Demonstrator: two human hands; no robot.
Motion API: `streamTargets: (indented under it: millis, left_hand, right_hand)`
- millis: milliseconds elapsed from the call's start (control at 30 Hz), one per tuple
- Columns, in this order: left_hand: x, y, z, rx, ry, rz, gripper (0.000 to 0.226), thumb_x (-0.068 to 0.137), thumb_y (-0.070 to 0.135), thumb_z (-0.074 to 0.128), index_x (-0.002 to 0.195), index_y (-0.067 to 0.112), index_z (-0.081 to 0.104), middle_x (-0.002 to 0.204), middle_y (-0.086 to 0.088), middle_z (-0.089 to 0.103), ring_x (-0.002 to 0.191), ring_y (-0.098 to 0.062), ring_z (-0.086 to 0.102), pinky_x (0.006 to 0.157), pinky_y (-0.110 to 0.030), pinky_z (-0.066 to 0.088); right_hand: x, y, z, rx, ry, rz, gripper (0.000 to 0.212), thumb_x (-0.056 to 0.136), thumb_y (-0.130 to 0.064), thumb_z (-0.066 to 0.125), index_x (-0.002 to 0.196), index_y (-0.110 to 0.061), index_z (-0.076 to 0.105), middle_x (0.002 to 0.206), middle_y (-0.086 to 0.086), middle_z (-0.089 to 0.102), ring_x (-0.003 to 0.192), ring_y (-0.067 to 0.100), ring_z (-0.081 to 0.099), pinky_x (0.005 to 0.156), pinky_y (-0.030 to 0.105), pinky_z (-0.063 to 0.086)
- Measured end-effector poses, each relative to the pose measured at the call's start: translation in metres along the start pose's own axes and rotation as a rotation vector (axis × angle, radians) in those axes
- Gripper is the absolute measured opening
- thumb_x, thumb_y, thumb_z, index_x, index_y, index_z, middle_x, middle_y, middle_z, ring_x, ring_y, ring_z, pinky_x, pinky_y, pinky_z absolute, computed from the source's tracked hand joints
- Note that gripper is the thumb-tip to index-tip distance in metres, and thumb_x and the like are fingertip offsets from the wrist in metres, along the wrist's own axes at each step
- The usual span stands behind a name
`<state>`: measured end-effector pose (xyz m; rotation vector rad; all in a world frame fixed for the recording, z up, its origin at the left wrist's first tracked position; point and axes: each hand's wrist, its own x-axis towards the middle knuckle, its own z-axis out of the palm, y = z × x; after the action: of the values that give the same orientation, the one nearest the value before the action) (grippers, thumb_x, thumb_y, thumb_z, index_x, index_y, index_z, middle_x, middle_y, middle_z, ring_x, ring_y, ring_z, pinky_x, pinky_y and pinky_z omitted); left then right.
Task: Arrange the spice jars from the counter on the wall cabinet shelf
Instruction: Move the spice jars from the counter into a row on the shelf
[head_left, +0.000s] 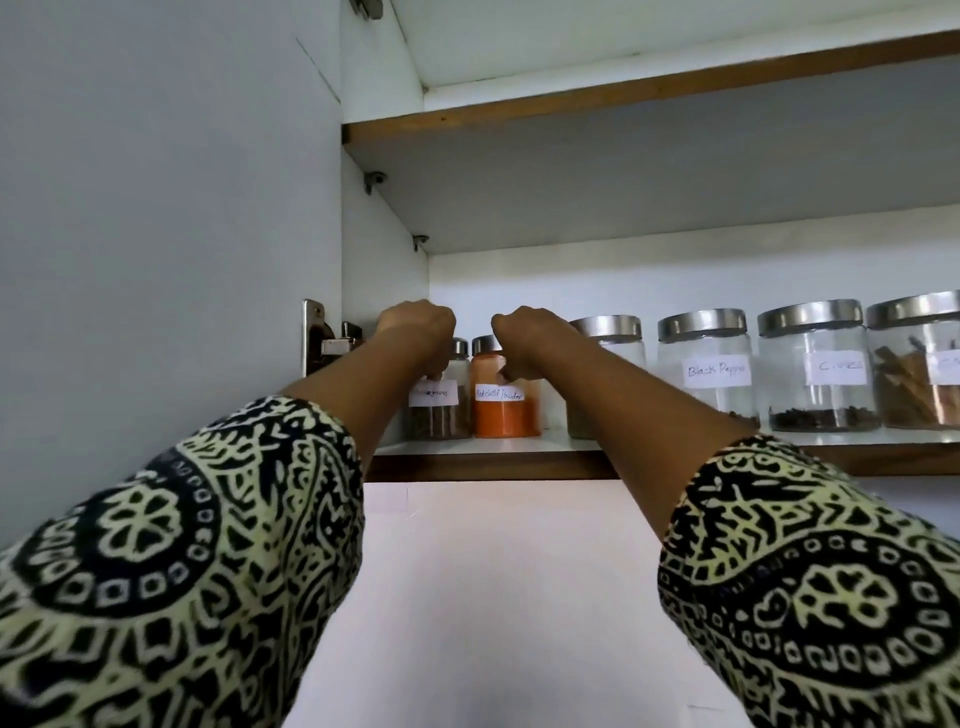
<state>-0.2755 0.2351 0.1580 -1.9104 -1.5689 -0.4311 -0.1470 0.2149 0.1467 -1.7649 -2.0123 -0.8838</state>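
Glass spice jars with steel lids stand in a row on the wall cabinet shelf (519, 462). At the far left, a jar of brown spice (439, 415) is gripped from above by my left hand (415, 327). Beside it, touching, stands the red chilli powder jar (504, 415), with my right hand (524, 338) closed over its lid and upper side. To the right follow a jar (608, 332) partly hidden by my right forearm, the black pepper jar (706, 364), a cloves jar (815, 364) and a cinnamon stick jar (919, 364).
The open cabinet door (156, 208) stands at the left, with its hinge (324, 338) close to my left hand. An upper shelf (623, 93) runs above. Below the jar shelf is a white panel (493, 597). Patterned sleeves cover both forearms.
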Motion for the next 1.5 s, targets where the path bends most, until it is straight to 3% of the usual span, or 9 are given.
streamTargets:
  millis: [200, 500, 767, 900, 1167, 1267, 1367, 1433, 1500]
  left_hand:
    - [0.017, 0.009, 0.005, 0.017, -0.006, -0.043, 0.038, 0.082, 0.02, 0.072, 0.115, 0.006, 0.059, 0.09, -0.005, 0.054, 0.082, -0.02, 0.052, 0.075, -0.031, 0.046]
    - [0.039, 0.01, 0.022, 0.061, -0.029, -0.009, 0.038, 0.084, 0.02, 0.069, 0.118, 0.008, 0.057, 0.092, -0.006, 0.053, 0.085, -0.02, 0.052, 0.073, -0.031, 0.045]
    - [0.053, 0.009, 0.035, 0.058, -0.009, 0.011, 0.038, 0.087, 0.018, 0.063, 0.123, 0.011, 0.053, 0.118, -0.01, 0.059, 0.105, -0.026, 0.057, 0.079, -0.035, 0.045]
    - [0.06, 0.008, 0.039, 0.072, -0.01, 0.005, 0.038, 0.086, 0.017, 0.063, 0.123, 0.011, 0.053, 0.119, -0.01, 0.058, 0.109, -0.027, 0.057, 0.08, -0.034, 0.045]
    - [0.052, 0.013, 0.034, 0.092, -0.075, 0.015, 0.047, 0.085, 0.027, 0.067, 0.126, 0.011, 0.051, 0.121, -0.008, 0.057, 0.112, -0.025, 0.056, 0.086, -0.036, 0.045]
    - [0.04, 0.021, 0.019, 0.011, -0.039, 0.005, 0.044, 0.087, 0.026, 0.062, 0.127, 0.012, 0.049, 0.122, -0.008, 0.058, 0.112, -0.026, 0.056, 0.087, -0.036, 0.046]
    - [0.027, 0.03, -0.001, -0.109, 0.046, -0.018, 0.044, 0.086, 0.026, 0.061, 0.127, 0.013, 0.052, 0.119, -0.008, 0.06, 0.107, -0.025, 0.058, 0.081, -0.033, 0.046]
    - [0.016, 0.04, -0.014, -0.223, 0.07, 0.006, 0.045, 0.086, 0.028, 0.062, 0.127, 0.014, 0.054, 0.123, -0.007, 0.06, 0.108, -0.024, 0.058, 0.086, -0.033, 0.048]
    - [0.006, 0.053, -0.023, -0.342, 0.099, 0.084, 0.047, 0.087, 0.033, 0.062, 0.13, 0.017, 0.053, 0.131, -0.005, 0.058, 0.115, -0.024, 0.056, 0.095, -0.036, 0.048]
  right_hand:
    - [0.025, -0.004, 0.007, -0.132, -0.046, -0.038, 0.041, 0.081, -0.016, 0.069, 0.119, -0.004, 0.057, 0.112, 0.014, 0.061, 0.102, 0.028, 0.059, 0.084, 0.035, 0.049]
    - [0.046, 0.003, 0.025, -0.012, -0.082, 0.033, 0.039, 0.089, -0.011, 0.055, 0.127, -0.004, 0.052, 0.128, 0.016, 0.054, 0.118, 0.032, 0.052, 0.092, 0.036, 0.044]
    - [0.057, 0.007, 0.032, 0.134, -0.059, 0.128, 0.033, 0.09, -0.006, 0.047, 0.123, -0.002, 0.053, 0.126, 0.017, 0.055, 0.115, 0.031, 0.054, 0.08, 0.031, 0.039]
    - [0.061, 0.009, 0.034, 0.121, -0.036, 0.113, 0.032, 0.093, -0.007, 0.046, 0.123, 0.0, 0.053, 0.126, 0.019, 0.056, 0.116, 0.033, 0.055, 0.092, 0.035, 0.046]
    - [0.049, 0.007, 0.015, 0.03, -0.071, 0.046, 0.031, 0.09, -0.007, 0.053, 0.12, 0.001, 0.054, 0.123, 0.02, 0.055, 0.113, 0.033, 0.054, 0.087, 0.034, 0.043]
    - [0.035, 0.007, -0.01, -0.039, 0.034, -0.025, 0.033, 0.084, -0.016, 0.066, 0.111, 0.001, 0.057, 0.111, 0.018, 0.059, 0.096, 0.031, 0.058, 0.074, 0.033, 0.042]
    - [0.019, 0.012, -0.033, -0.053, 0.058, -0.054, 0.035, 0.084, -0.02, 0.069, 0.112, -0.002, 0.059, 0.118, 0.016, 0.06, 0.105, 0.031, 0.059, 0.076, 0.031, 0.043]
    - [-0.001, 0.027, -0.047, -0.022, 0.098, -0.033, 0.026, 0.085, -0.02, 0.068, 0.104, -0.005, 0.06, 0.123, 0.016, 0.058, 0.11, 0.031, 0.057, 0.077, 0.032, 0.043]
    - [-0.024, 0.046, -0.056, 0.008, 0.114, -0.005, 0.038, 0.085, -0.022, 0.067, 0.118, -0.007, 0.057, 0.126, 0.014, 0.058, 0.112, 0.03, 0.056, 0.085, 0.031, 0.046]
